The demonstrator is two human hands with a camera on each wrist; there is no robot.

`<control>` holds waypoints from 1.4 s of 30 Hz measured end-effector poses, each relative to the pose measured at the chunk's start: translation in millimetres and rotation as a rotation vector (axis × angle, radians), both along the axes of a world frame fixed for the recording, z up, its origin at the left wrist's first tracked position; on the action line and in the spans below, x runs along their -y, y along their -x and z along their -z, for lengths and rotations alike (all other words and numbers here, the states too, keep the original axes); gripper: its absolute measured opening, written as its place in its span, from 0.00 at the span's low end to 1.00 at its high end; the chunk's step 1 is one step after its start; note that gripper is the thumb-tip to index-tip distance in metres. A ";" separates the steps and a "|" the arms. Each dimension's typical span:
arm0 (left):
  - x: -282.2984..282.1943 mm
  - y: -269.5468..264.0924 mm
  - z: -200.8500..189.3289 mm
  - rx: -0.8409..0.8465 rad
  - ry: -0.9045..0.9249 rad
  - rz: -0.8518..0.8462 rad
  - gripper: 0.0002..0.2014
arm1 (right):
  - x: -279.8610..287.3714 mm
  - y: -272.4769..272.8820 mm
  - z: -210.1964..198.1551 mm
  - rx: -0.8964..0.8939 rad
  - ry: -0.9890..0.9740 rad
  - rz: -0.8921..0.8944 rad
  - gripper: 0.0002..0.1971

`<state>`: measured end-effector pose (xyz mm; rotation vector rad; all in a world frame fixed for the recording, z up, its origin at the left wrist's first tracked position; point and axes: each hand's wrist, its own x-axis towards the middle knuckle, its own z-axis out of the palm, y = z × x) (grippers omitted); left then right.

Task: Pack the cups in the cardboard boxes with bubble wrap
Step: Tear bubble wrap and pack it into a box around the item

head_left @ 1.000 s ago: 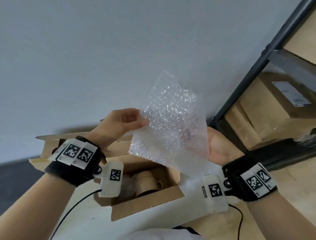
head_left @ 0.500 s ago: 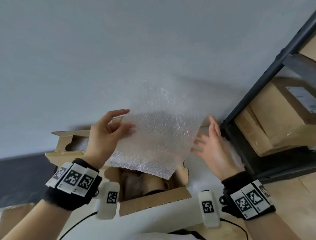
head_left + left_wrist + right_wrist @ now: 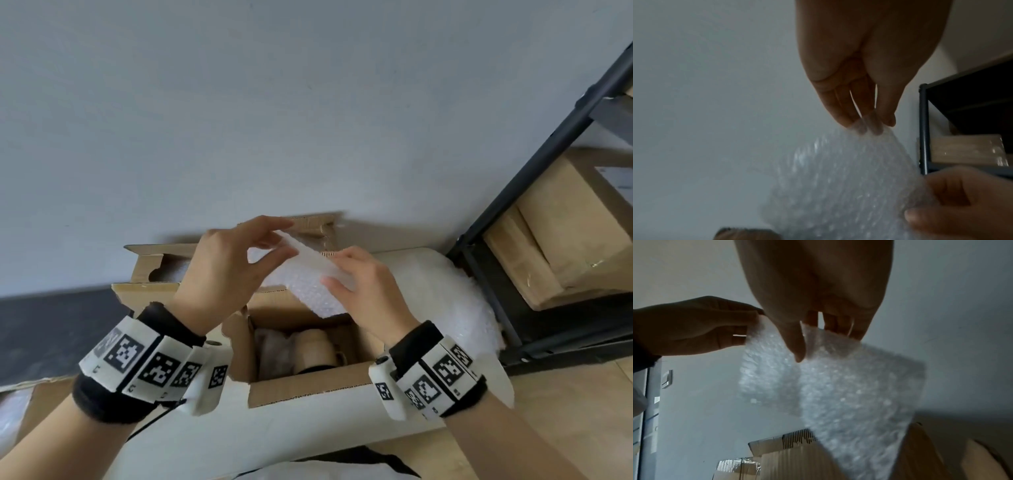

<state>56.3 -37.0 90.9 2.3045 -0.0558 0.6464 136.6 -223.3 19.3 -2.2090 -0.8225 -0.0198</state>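
Observation:
A clear sheet of bubble wrap hangs over the open cardboard box. My left hand pinches its far left corner between thumb and fingers. My right hand pinches the sheet's right edge, thumb on top. In the left wrist view my left fingertips nip the bubble wrap. In the right wrist view my right hand holds the bubble wrap. A beige cup with a handle lies inside the box beside a wrapped bundle.
A second open cardboard box with bubble wrap inside stands behind on the left. A pile of bubble wrap lies on the right of the white table. A black metal shelf with cardboard boxes stands at the right.
The bubble wrap sheet has come down from chest height to just above the box. My right hand, open beside it half a second ago, now pinches its right edge.

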 end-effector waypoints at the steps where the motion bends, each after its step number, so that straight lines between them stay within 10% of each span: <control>1: -1.2 1.3 1.3 0.025 -0.082 -0.006 0.12 | 0.7 -0.9 -1.2 0.016 -0.001 0.051 0.11; 10: 18.2 14.8 38.2 -0.067 -0.328 0.032 0.06 | 1.9 -4.1 -7.8 -0.590 -0.321 0.387 0.04; 19: 29.6 32.7 78.8 -0.335 -0.107 0.133 0.06 | 8.7 17.3 -4.7 -1.316 -0.685 0.066 0.12; 27: 5.5 75.9 126.5 -0.466 -0.165 -0.042 0.24 | 18.9 24.3 -14.0 -0.273 -0.210 0.181 0.06; 32: -10.3 102.7 168.2 -0.734 -0.267 -0.066 0.53 | -0.4 38.1 -6.6 0.352 0.281 -0.332 0.08; 42: -30.4 112.8 178.6 -0.686 -0.060 -0.063 0.60 | -91.8 36.2 58.0 -0.101 0.783 -0.711 0.08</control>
